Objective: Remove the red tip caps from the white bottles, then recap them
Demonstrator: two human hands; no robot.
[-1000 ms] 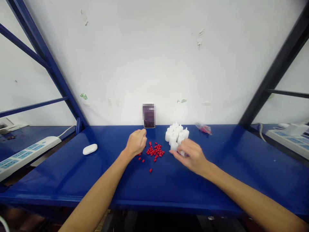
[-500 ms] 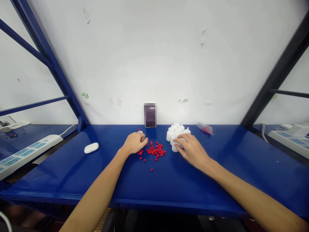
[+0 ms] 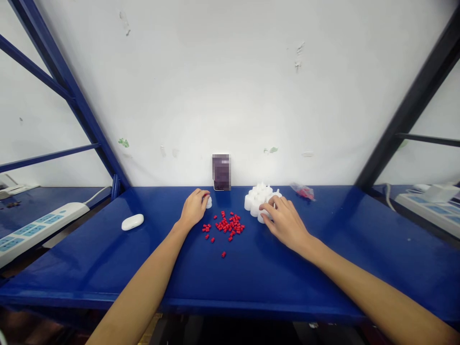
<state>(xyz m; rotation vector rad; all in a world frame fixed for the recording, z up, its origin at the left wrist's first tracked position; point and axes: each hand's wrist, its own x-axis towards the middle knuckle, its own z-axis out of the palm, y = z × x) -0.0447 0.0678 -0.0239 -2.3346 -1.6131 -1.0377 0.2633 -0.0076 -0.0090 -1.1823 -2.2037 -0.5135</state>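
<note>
On the blue table, my left hand (image 3: 195, 207) has its fingers pinched at the red cap (image 3: 206, 195) on top of a small white nozzle-tipped piece (image 3: 209, 203). The fingers hide part of that piece. Several small red caps (image 3: 230, 225) lie scattered between my two hands. To their right stands a tight cluster of white nozzle-tipped pieces (image 3: 254, 199). My right hand (image 3: 283, 223) is at the cluster's near right side, with thumb and fingers curled round a white piece (image 3: 262, 218); the hand covers part of it.
A dark box-like object (image 3: 222, 172), blurred out, leans against the wall. A clear bag with red bits (image 3: 304, 192) lies at the back right. On the left are a white oval case (image 3: 132, 222) and a power strip (image 3: 43, 230). Blue frame posts (image 3: 82, 105) flank the table.
My left hand has moved from over the red caps back and left to the top of the white piece. My right hand stays at the cluster. The view has shifted slightly.
</note>
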